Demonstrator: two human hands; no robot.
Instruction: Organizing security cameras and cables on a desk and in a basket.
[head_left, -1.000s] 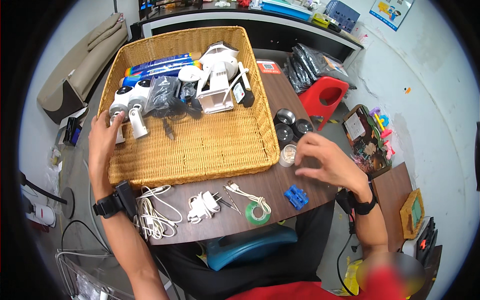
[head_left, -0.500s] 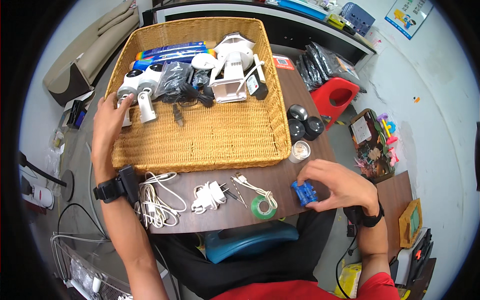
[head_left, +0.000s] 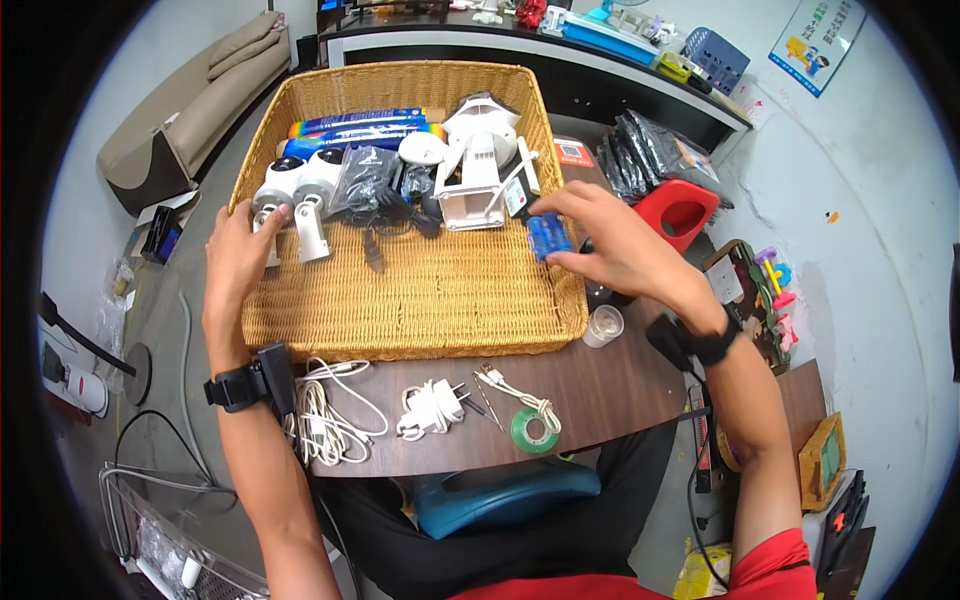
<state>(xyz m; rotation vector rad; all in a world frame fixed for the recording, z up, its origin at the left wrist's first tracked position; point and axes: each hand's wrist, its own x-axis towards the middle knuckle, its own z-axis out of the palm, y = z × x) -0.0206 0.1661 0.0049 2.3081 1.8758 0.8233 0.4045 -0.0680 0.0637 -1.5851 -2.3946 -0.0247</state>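
Note:
My right hand [head_left: 625,240] holds a small bundle of blue cylinders that look like batteries [head_left: 549,236], pinched between thumb and fingers over the right rim of the wicker basket [head_left: 410,345]. My left hand [head_left: 240,250] is closed round the basket's left rim, its thumb inside close to a white bracket [head_left: 312,235]. At the back of the basket lie blue tubes [head_left: 370,137]. In front of them are white security cameras [head_left: 320,175], a grey plastic-wrapped packet [head_left: 365,180], a black cable [head_left: 400,215] and a white plastic housing [head_left: 475,190].
Along the table's near edge lie a white cable coil [head_left: 325,420], a white plug adapter [head_left: 432,408] and a green tape roll [head_left: 535,430]. A clear cup [head_left: 603,326] stands by the basket's right corner. A red stool [head_left: 675,212] and black bagged packets [head_left: 660,150] are beyond.
My right hand has lifted the blue bundle from the table's near right and carried it up and left to the basket's right rim. My left hand stays on the basket.

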